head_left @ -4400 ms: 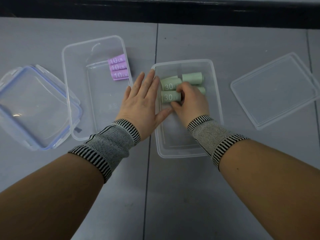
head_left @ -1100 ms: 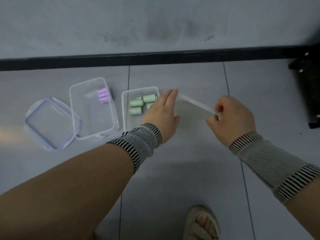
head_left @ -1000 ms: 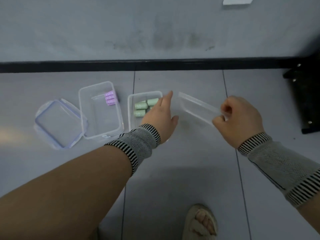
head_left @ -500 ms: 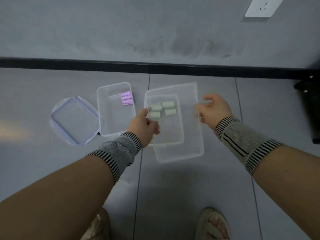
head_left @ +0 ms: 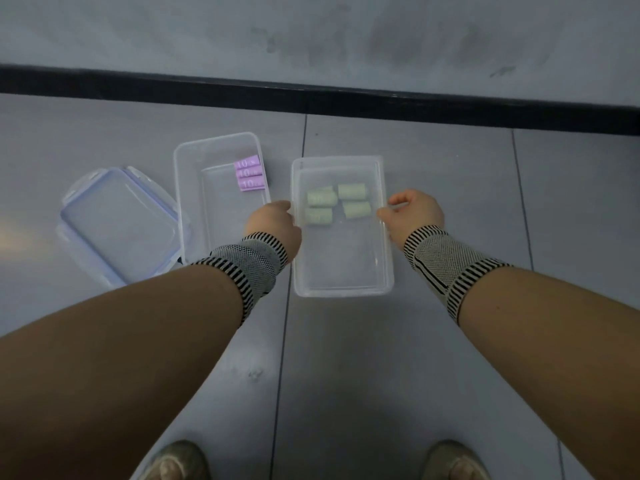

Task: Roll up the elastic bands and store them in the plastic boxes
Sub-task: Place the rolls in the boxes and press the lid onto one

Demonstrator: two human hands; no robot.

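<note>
Clear, glossy plastic for both boxes [head_left: 221,209] [head_left: 343,282] and the lid [head_left: 343,164] on the right one; bluish translucent plastic for the clip lid [head_left: 117,223] toward the floor's left edge. Matt rolls, purple [head_left: 249,174] and green [head_left: 337,204]. Knitted, ribbed cloth wristbands [head_left: 249,268] [head_left: 446,261]. Smooth, faintly sheened floor tiles [head_left: 346,375].

The picture is dim and bluish, slightly soft everywhere, with a pale warm glare on the floor [head_left: 10,233] at the far left and wide-angle bending at the edges.

Indoor room: tiled floor [head_left: 381,358], black skirting [head_left: 311,98].
</note>
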